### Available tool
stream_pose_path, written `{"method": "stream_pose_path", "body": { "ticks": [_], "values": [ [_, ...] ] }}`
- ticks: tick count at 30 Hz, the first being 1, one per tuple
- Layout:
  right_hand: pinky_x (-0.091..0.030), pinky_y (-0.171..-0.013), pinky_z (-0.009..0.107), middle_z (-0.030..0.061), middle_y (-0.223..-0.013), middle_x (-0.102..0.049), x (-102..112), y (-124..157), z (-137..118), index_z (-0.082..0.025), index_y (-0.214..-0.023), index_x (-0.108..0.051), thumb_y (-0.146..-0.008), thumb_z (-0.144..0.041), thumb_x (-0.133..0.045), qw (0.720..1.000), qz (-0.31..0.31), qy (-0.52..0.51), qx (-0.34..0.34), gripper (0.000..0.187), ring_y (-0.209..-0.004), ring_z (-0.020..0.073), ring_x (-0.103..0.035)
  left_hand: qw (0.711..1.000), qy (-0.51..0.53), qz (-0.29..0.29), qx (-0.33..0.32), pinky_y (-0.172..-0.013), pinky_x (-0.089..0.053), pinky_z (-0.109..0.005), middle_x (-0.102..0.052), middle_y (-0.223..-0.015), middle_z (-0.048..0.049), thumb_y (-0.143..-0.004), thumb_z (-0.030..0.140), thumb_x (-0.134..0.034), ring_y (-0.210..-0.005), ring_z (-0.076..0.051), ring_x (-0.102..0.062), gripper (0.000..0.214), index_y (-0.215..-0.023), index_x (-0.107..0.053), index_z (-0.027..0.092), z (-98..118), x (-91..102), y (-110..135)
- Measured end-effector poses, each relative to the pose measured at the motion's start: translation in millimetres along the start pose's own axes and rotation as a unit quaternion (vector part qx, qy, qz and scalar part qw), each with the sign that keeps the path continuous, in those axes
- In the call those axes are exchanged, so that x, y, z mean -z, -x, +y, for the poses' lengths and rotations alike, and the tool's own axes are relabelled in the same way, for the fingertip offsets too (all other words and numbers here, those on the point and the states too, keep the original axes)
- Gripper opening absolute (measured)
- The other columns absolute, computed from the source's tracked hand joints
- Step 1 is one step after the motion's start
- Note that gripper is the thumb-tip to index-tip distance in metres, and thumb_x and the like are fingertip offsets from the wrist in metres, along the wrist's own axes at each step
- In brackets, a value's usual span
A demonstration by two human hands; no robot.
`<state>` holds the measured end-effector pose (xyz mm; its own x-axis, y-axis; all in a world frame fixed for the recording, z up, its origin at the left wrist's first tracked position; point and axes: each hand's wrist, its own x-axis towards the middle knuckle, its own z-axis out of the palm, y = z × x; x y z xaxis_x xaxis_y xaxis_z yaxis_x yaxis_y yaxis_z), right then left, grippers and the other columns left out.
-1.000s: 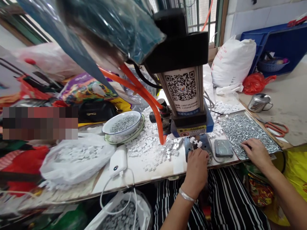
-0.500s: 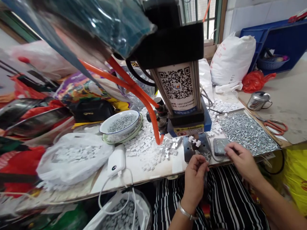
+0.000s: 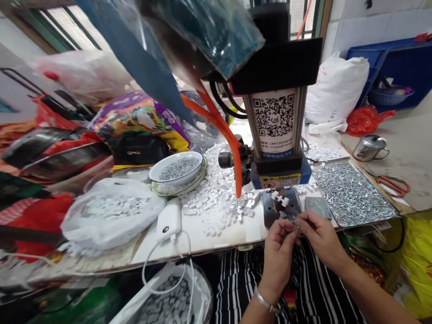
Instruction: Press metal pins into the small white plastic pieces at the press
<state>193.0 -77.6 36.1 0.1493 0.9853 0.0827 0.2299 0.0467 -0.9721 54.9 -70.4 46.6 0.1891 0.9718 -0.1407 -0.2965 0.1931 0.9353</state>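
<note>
My left hand [image 3: 279, 245] and my right hand [image 3: 320, 236] meet at the table's front edge, fingertips pinched together on a small metal piece [image 3: 296, 226]. They sit just in front of the press's dark base plate [image 3: 281, 206], which carries a few white plastic pieces. The pneumatic press [image 3: 275, 130] with a QR label stands right behind. A tray of small metal screws [image 3: 351, 193] lies to the right of my right hand. Loose white plastic pieces [image 3: 216, 193] are heaped left of the press.
A bowl of screws [image 3: 177, 168], a white bag of plastic pieces [image 3: 111, 211] and a white power bank [image 3: 168, 220] lie at left. A grey pad [image 3: 317, 207] sits beside the base plate. Scissors [image 3: 393, 182], a steel mug [image 3: 369, 147] and a white sack [image 3: 335, 90] are at right.
My right hand left the screw tray and came left to meet my left hand. My left hand drew back from the base plate towards me. The view shifted slightly left.
</note>
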Motion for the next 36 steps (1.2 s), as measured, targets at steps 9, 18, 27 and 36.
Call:
{"method": "stream_pose_path", "body": {
  "ticks": [9,18,27,36],
  "values": [
    [-0.046,-0.063,0.025,0.0004,-0.075,-0.062,-3,1,0,-0.02,-0.085,-0.065,-0.095,-0.05,-0.057,1.0,0.001,-0.005,-0.007,0.033,-0.07,0.0157,-0.058,1.0,-0.016,0.002,-0.025,-0.069,-0.048,-0.023,-0.063,-0.079,0.0014,-0.081,0.018,-0.071,-0.073,-0.012,-0.058,0.01,-0.089,-0.064,0.018,-4,3.2,1],
    [-0.049,-0.073,0.03,0.0033,-0.083,-0.065,-5,3,-2,-0.022,-0.09,-0.068,-0.099,-0.039,-0.054,0.994,-0.038,0.048,0.091,0.024,-0.079,0.018,-0.061,0.999,0.01,0.021,-0.028,-0.068,-0.048,-0.023,-0.062,-0.077,0.0018,-0.085,0.026,-0.068,-0.069,-0.012,-0.057,0.011,-0.092,-0.063,0.019,-7,4.2,-1],
    [-0.049,-0.077,0.032,0.0044,-0.089,-0.068,8,5,15,-0.024,-0.093,-0.068,-0.099,-0.039,-0.056,0.992,-0.036,0.07,0.103,0.02,-0.086,0.0204,-0.063,0.955,-0.259,0.043,-0.137,-0.083,-0.049,-0.033,-0.069,-0.091,-0.0046,-0.093,0.024,-0.058,-0.084,-0.02,-0.063,0.014,-0.103,-0.068,0.021,-5,44.1,-26],
    [-0.051,-0.075,0.031,0.0035,-0.087,-0.069,11,8,25,-0.024,-0.089,-0.069,-0.097,-0.042,-0.059,0.99,-0.029,0.096,0.099,0.022,-0.084,0.0207,-0.065,0.817,-0.525,0.169,-0.17,-0.092,-0.041,-0.043,-0.063,-0.092,-0.0077,-0.08,0.004,-0.064,-0.097,-0.028,-0.056,0.022,-0.093,-0.071,0.021,3,88.5,-106]
  ]
}}
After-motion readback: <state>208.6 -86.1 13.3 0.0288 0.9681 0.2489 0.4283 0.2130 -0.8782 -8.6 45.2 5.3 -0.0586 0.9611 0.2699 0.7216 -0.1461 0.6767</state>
